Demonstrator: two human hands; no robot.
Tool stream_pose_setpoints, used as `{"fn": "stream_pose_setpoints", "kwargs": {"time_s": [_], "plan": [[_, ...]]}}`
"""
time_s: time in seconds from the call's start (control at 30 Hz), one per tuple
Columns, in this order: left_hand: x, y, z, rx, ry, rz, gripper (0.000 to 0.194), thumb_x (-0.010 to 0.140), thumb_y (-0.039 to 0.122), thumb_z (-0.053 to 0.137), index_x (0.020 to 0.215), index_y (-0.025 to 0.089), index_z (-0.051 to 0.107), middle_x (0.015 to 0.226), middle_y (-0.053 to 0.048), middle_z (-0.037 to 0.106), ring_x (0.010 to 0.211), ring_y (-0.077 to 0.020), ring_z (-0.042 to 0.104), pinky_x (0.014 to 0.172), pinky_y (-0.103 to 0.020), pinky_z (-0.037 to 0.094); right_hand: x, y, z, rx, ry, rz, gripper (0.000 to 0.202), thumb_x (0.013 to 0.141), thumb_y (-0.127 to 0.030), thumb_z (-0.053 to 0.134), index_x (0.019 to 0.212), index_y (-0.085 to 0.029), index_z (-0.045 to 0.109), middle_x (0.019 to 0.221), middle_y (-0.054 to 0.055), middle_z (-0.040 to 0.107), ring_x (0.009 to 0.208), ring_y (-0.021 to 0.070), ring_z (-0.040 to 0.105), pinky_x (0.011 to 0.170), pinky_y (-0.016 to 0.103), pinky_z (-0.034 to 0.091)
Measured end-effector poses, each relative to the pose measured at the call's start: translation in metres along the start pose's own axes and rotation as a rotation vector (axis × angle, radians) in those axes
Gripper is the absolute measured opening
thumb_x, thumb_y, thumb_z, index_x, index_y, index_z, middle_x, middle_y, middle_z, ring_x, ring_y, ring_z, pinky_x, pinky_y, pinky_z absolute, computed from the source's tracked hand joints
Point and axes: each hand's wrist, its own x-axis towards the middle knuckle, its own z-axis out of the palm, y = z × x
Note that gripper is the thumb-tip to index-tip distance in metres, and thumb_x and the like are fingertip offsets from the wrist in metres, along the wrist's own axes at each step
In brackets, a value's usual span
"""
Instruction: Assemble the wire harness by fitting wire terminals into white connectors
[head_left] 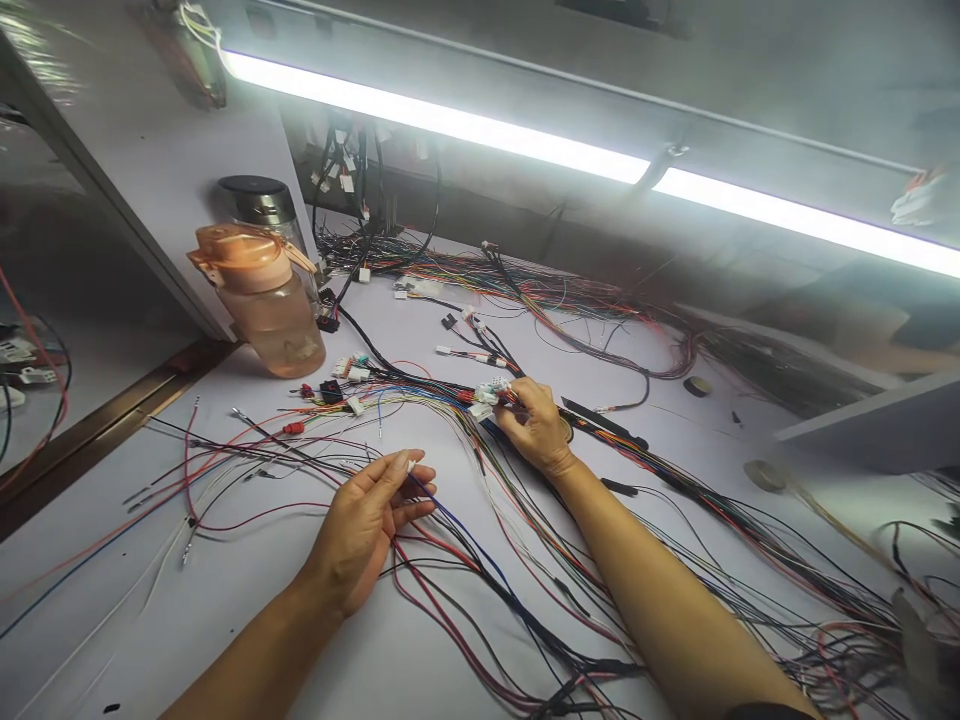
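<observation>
My left hand (pixel 360 530) is raised over the bench, thumb and fingertips pinching a small white connector (pixel 410 466). A blue wire (pixel 454 520) trails from it toward the lower right. Farther off, my right hand (pixel 538 430) has its fingers closed at a cluster of white connectors (pixel 489 390) on the wiring harness (pixel 420 378); the fingers partly hide which piece they grip. Beneath my left hand run loose red and black wires (pixel 442 560). Several bare-ended wires with metal terminals (pixel 240 415) lie to its left.
A peach-lidded water bottle (pixel 274 310) stands at the back left, before a dark-lidded bottle (pixel 259 200). Long wire bundles (pixel 480 270) cover the back of the bench. Tape rolls (pixel 765 476) lie at right. A lit tube lamp (pixel 450 120) hangs above.
</observation>
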Motion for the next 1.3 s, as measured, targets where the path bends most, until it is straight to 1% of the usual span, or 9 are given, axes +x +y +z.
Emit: {"fn": "stream_pose_setpoints", "kwargs": {"time_s": [0.1, 0.17, 0.23, 0.3, 0.4, 0.63, 0.93, 1.1, 1.3], "plan": [[0.0, 0.0, 0.001, -0.001, 0.0, 0.002, 0.036, 0.078, 0.038, 0.074, 0.104, 0.014, 0.066, 0.094, -0.01, 0.064, 0.083, -0.0181, 0.061, 0.069, -0.026, 0.057, 0.001, 0.0, -0.007, 0.065, -0.072, 0.013, 0.02, 0.087, -0.033, 0.053, 0.099, -0.019, 0.061, 0.095, 0.005, 0.063, 0.092, 0.0197, 0.056, 0.085, 0.036, 0.037], [0.0, 0.001, 0.001, -0.003, 0.002, 0.003, 0.037, 0.077, 0.038, 0.075, 0.103, 0.014, 0.067, 0.093, -0.009, 0.064, 0.083, -0.0181, 0.061, 0.069, -0.026, 0.057, 0.002, 0.001, -0.011, 0.135, -0.122, 0.03, 0.029, 0.094, -0.037, 0.042, 0.106, -0.02, 0.062, 0.099, 0.006, 0.063, 0.095, 0.0193, 0.056, 0.087, 0.036, 0.037], [0.0, 0.001, 0.001, -0.004, 0.002, 0.005, 0.037, 0.077, 0.038, 0.076, 0.103, 0.014, 0.067, 0.094, -0.01, 0.064, 0.083, -0.0181, 0.061, 0.069, -0.026, 0.056, 0.003, 0.003, -0.012, 0.18, -0.135, 0.057, 0.036, 0.099, -0.037, 0.032, 0.107, -0.021, 0.064, 0.097, 0.005, 0.063, 0.094, 0.0181, 0.057, 0.086, 0.035, 0.038], [0.0, 0.0, 0.001, -0.006, 0.003, 0.006, 0.038, 0.076, 0.038, 0.076, 0.103, 0.013, 0.067, 0.094, -0.01, 0.065, 0.083, -0.0182, 0.062, 0.069, -0.026, 0.056, 0.003, 0.005, -0.011, 0.189, -0.115, 0.076, 0.036, 0.099, -0.038, 0.034, 0.102, -0.021, 0.066, 0.093, 0.005, 0.063, 0.09, 0.0176, 0.058, 0.084, 0.035, 0.04], [0.0, 0.0, 0.001, -0.009, 0.006, 0.007, 0.039, 0.075, 0.039, 0.077, 0.103, 0.014, 0.067, 0.093, -0.01, 0.065, 0.082, -0.0181, 0.062, 0.069, -0.026, 0.056, 0.003, 0.006, -0.007, 0.192, -0.063, 0.063, 0.027, 0.094, -0.04, 0.048, 0.098, -0.021, 0.067, 0.089, 0.005, 0.065, 0.086, 0.0183, 0.059, 0.082, 0.036, 0.043], [0.001, 0.0, 0.001, -0.008, 0.018, 0.001, 0.038, 0.075, 0.037, 0.077, 0.103, 0.014, 0.067, 0.092, -0.009, 0.065, 0.082, -0.0177, 0.061, 0.068, -0.026, 0.057, 0.0, 0.004, -0.002, 0.005, 0.124, -0.033, 0.019, 0.091, -0.038, 0.057, 0.091, -0.022, 0.068, 0.085, 0.005, 0.067, 0.082, 0.0185, 0.061, 0.077, 0.035, 0.042], [-0.001, 0.002, 0.003, 0.008, 0.025, -0.003, 0.036, 0.076, 0.036, 0.076, 0.103, 0.014, 0.067, 0.093, -0.009, 0.064, 0.083, -0.0176, 0.061, 0.068, -0.025, 0.057, 0.002, 0.007, -0.001, -0.007, 0.368, 0.127, 0.021, 0.091, -0.04, 0.055, 0.088, -0.02, 0.061, 0.085, 0.006, 0.062, 0.08, 0.018, 0.057, 0.072, 0.032, 0.044], [0.0, 0.001, 0.002, 0.01, 0.007, 0.007, 0.038, 0.075, 0.038, 0.077, 0.103, 0.014, 0.067, 0.093, -0.008, 0.064, 0.083, -0.0175, 0.061, 0.069, -0.025, 0.056, -0.001, 0.012, 0.003, -0.037, 0.335, 0.182, 0.023, 0.093, -0.041, 0.052, 0.096, -0.02, 0.06, 0.087, 0.005, 0.063, 0.077, 0.0178, 0.058, 0.073, 0.032, 0.043], [-0.001, 0.001, 0.002, 0.01, 0.005, 0.009, 0.037, 0.077, 0.039, 0.075, 0.103, 0.014, 0.067, 0.092, -0.008, 0.064, 0.083, -0.0174, 0.06, 0.068, -0.024, 0.056, -0.002, 0.015, 0.006, -0.155, 0.182, 0.089, 0.023, 0.092, -0.042, 0.053, 0.095, -0.02, 0.062, 0.085, 0.005, 0.067, 0.078, 0.0193, 0.058, 0.078, 0.034, 0.04]]}}
